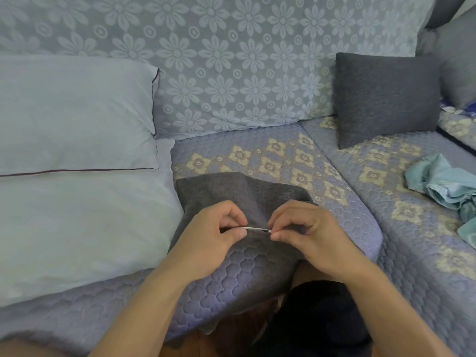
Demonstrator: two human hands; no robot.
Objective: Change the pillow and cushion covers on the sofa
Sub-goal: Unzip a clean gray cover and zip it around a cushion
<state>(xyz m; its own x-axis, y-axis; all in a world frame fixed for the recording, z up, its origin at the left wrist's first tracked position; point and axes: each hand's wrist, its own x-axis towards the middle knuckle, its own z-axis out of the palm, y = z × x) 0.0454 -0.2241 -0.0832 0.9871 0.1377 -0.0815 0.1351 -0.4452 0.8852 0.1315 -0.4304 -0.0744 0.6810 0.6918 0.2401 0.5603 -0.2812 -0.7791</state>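
My left hand point(206, 243) and right hand point(311, 238) each pinch the near edge of the flat dark grey textured cushion cover point(244, 194), a thin white strip point(257, 229) stretched between my fingers. The cover lies on the lilac quilted sofa seat point(296, 161), beside two pale blue pillows point(74, 117). A dark grey cushion point(386, 99) leans farther right.

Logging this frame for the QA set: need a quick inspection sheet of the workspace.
Surface: quilted sofa seat, blue with cream flowers.
Job's things: grey cushion cover lying flat on the seat; white pillows stacked at left; grey cushion upright against the backrest.
Clutter: crumpled teal cloth at right.
Grippers: left hand and right hand pinch the cover's edge.
Cables: nothing seen.
Surroundings: floral backrest cover.
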